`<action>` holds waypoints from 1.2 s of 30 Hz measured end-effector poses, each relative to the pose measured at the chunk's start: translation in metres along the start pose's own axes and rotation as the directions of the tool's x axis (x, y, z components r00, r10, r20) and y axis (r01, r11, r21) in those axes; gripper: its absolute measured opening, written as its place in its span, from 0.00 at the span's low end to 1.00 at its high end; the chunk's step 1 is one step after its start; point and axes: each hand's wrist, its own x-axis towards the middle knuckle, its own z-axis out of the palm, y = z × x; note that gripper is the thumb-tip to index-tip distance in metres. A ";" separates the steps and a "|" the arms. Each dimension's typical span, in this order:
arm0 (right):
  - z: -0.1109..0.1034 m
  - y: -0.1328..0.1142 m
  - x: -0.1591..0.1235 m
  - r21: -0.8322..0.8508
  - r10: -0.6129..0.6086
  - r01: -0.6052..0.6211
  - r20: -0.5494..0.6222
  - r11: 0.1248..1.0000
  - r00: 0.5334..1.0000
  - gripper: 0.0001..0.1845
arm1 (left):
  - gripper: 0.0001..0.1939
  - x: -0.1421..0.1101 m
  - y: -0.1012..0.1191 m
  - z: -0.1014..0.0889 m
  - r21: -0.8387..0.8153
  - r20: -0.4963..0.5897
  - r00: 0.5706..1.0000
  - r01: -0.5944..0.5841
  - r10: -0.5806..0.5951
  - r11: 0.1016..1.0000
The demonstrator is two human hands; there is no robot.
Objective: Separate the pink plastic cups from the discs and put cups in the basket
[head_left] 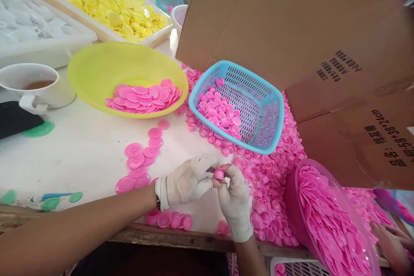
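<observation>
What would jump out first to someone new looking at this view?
Probably the heap of small pink cups spread around and under the blue basket. Next, the yellow bowl of pink discs left of it, and two gloved hands, left and right, meeting at one pink cup.

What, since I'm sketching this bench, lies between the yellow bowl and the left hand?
A loose trail of flat pink discs, some overlapping, on the white tabletop between the bowl and left hand. The head view shows it.
</observation>
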 end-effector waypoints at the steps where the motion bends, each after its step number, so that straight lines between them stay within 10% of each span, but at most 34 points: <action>1: 0.002 0.001 -0.001 0.027 0.008 -0.008 -0.004 1.000 1.000 0.10 | 0.04 0.000 0.001 0.000 -0.003 -0.010 1.000 -0.002 0.002 1.000; 16: 0.000 0.004 -0.004 0.061 0.056 -0.062 0.098 0.996 0.994 0.09 | 0.02 -0.004 0.004 0.007 -0.103 -0.063 0.996 0.060 -0.067 0.993; 25: -0.022 -0.001 0.022 0.043 0.056 -0.076 0.355 0.996 0.933 0.06 | 0.07 0.009 -0.003 -0.012 -0.050 0.009 0.988 0.155 -0.154 0.987; 29: -0.050 -0.003 0.059 0.113 0.069 -0.078 0.081 0.991 0.994 0.11 | 0.10 0.009 -0.005 -0.014 0.110 0.144 0.975 0.155 -0.170 0.982; 32: -0.073 -0.003 0.077 0.186 0.051 0.002 -0.280 0.983 0.959 0.28 | 0.05 -0.001 0.000 -0.007 0.295 0.404 0.889 0.097 -0.216 0.951; 36: -0.086 0.011 0.063 0.016 0.048 -0.045 -0.231 0.999 0.972 0.23 | 0.18 -0.017 0.006 0.000 0.490 0.544 0.719 0.147 -0.433 0.859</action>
